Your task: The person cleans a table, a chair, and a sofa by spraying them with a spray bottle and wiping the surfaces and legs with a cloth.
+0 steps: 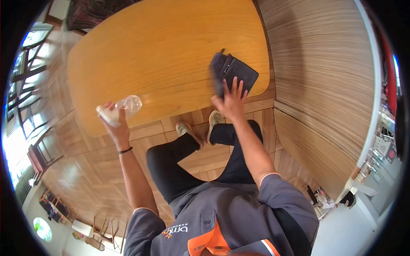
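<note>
My left hand is closed around a clear plastic bottle near the table's left front edge. The bottle lies tilted in the grip, its clear end pointing right and a white part showing at the left. My right hand rests on a dark zippered pouch, fingers spread and stretched out over its near side. That pouch lies on the right end of the wooden table; its left edge looks blurred.
A wood-grain panel stands along the table's right side. My legs and shoes are below the front edge, on a parquet floor. Chairs stand at the far left, and a dark reddish seat is behind the table.
</note>
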A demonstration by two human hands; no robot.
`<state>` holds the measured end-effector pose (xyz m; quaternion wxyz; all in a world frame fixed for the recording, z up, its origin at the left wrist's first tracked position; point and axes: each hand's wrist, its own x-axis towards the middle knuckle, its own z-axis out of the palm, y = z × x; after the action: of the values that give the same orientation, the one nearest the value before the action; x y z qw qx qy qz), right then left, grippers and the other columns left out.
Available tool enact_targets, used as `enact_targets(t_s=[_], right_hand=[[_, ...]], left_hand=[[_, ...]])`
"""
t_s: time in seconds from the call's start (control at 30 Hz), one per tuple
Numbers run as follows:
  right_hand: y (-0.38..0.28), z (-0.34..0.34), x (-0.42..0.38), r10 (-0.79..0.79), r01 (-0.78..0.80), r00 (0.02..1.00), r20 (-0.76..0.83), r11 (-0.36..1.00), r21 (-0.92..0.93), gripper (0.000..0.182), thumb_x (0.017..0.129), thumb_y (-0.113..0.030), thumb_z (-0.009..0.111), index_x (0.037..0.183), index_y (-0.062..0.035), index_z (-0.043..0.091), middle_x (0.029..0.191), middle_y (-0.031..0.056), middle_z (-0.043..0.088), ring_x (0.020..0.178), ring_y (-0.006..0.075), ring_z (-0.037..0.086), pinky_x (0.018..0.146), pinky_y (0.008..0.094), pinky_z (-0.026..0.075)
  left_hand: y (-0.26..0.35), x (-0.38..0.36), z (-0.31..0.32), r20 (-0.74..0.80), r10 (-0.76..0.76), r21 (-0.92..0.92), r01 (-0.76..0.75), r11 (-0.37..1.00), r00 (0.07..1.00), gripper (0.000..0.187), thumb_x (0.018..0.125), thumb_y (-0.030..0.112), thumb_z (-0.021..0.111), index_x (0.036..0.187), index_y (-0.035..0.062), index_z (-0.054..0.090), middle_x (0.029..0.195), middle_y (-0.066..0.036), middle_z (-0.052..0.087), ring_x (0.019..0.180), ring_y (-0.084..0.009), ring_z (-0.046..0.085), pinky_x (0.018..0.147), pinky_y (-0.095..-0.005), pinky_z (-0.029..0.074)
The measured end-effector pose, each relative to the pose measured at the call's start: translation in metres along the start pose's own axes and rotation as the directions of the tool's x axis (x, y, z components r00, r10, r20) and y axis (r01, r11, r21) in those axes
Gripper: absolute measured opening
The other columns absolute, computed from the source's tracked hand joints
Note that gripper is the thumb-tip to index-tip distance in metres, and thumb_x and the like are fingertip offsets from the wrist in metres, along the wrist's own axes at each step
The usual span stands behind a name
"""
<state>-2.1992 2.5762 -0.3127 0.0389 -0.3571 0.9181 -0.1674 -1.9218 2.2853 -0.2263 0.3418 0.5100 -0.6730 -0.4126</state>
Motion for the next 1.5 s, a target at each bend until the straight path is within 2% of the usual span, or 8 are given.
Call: enact_targets(t_s=[0.07, 0.33, 0.63, 0.77, 0.87, 1.07, 1.17, 1.5], right_hand=[[0.001, 0.024, -0.010, 0.059, -0.062, 0.992, 0.114, 0.998, 0.028, 0.076, 0.090, -0.066, 0.053, 0.151, -0.0224, 0.042, 0.161, 0.0242, 0.021, 0.146, 0.0528, 0.015, 0.104, 0.0791, 0.016], [-0.003, 0.036, 0.027, 0.021, -0.023, 1.000, -0.010, 0.979, -0.202, 0.089, 0.083, -0.072, 0.059, 0.153, -0.0200, 0.038, 0.159, 0.0250, 0.024, 0.144, 0.0573, 0.016, 0.101, 0.0818, 0.020], [0.079, 0.008, 0.078, 0.028, -0.047, 0.997, -0.077, 0.967, -0.251, 0.104, 0.074, -0.075, 0.066, 0.154, -0.0157, 0.034, 0.162, 0.0185, 0.024, 0.148, 0.0448, 0.021, 0.110, 0.0719, 0.022], [0.114, 0.008, 0.134, 0.153, -0.184, 0.979, -0.135, 0.949, -0.257, 0.096, 0.081, -0.074, 0.058, 0.155, -0.0171, 0.034, 0.163, 0.0180, 0.021, 0.148, 0.0454, 0.020, 0.112, 0.0715, 0.021], [0.113, 0.016, 0.132, 0.167, -0.201, 0.974, -0.156, 0.949, -0.242, 0.083, 0.089, -0.065, 0.053, 0.154, -0.0166, 0.034, 0.162, 0.0188, 0.024, 0.148, 0.0457, 0.020, 0.112, 0.0702, 0.021], [0.052, 0.014, 0.048, -0.068, 0.040, 0.987, -0.148, 0.983, -0.181, 0.079, 0.082, -0.048, 0.067, 0.148, -0.0111, 0.042, 0.156, 0.0220, 0.033, 0.142, 0.0477, 0.030, 0.111, 0.0670, 0.026], [0.029, 0.016, 0.019, -0.151, 0.146, 0.988, -0.027, 0.980, -0.132, 0.083, 0.081, -0.047, 0.068, 0.151, -0.0133, 0.040, 0.157, 0.0212, 0.031, 0.144, 0.0467, 0.028, 0.111, 0.0665, 0.025], [0.080, 0.029, 0.226, -0.016, 0.002, 0.998, -0.055, 0.970, -0.244, 0.084, 0.088, -0.065, 0.055, 0.157, -0.0230, 0.029, 0.165, 0.0120, 0.019, 0.151, 0.0359, 0.017, 0.120, 0.0600, 0.014]], left_hand=[[-0.020, 0.004, 0.016, -0.031, 0.039, -0.062, -0.041, 0.997, 0.999, 0.058, 0.087, 0.001, 0.073, 0.135, -0.0001, 0.040, 0.129, -0.015, 0.055, 0.115, -0.0248, 0.055, 0.099, -0.0394, 0.049], [-0.035, 0.003, 0.050, -0.128, 0.275, -0.083, -0.287, 0.954, 0.953, 0.052, 0.089, 0.002, 0.065, 0.137, -0.0034, 0.046, 0.130, -0.019, 0.059, 0.117, -0.0284, 0.058, 0.105, -0.0414, 0.044], [-0.048, -0.008, 0.063, -0.179, 0.391, -0.106, -0.413, 0.905, 0.903, 0.072, 0.087, 0.006, 0.066, 0.149, -0.0014, 0.030, 0.146, -0.021, 0.044, 0.138, -0.0325, 0.039, 0.118, -0.0470, 0.026], [-0.102, -0.022, 0.044, -0.424, 0.492, -0.109, -0.582, 0.806, 0.761, 0.074, 0.094, 0.020, 0.059, 0.152, -0.0015, 0.018, 0.149, -0.023, 0.040, 0.140, -0.0315, 0.034, 0.118, -0.0481, 0.022], [-0.140, -0.023, 0.025, -0.520, 0.176, -0.124, -0.277, 0.953, 0.836, 0.067, 0.098, 0.031, 0.054, 0.149, -0.0013, 0.026, 0.144, -0.023, 0.045, 0.138, -0.0305, 0.038, 0.116, -0.0490, 0.026], [-0.139, -0.012, 0.032, -0.563, -0.038, 0.286, 0.238, 0.928, 0.825, 0.063, 0.096, 0.043, 0.059, 0.138, -0.0010, 0.044, 0.133, -0.019, 0.057, 0.131, -0.0330, 0.047, 0.112, -0.0470, 0.032], [-0.156, -0.011, 0.038, -0.514, 0.217, 0.591, 0.159, 0.791, 0.830, 0.063, 0.094, 0.041, 0.064, 0.137, -0.0011, 0.046, 0.135, -0.019, 0.055, 0.131, -0.0350, 0.045, 0.111, -0.0478, 0.032], [-0.152, -0.018, 0.045, -0.356, 0.189, 0.717, 0.138, 0.683, 0.915, 0.071, 0.090, 0.047, 0.068, 0.134, -0.0036, 0.047, 0.138, -0.024, 0.049, 0.132, -0.0444, 0.039, 0.107, -0.0577, 0.032]])
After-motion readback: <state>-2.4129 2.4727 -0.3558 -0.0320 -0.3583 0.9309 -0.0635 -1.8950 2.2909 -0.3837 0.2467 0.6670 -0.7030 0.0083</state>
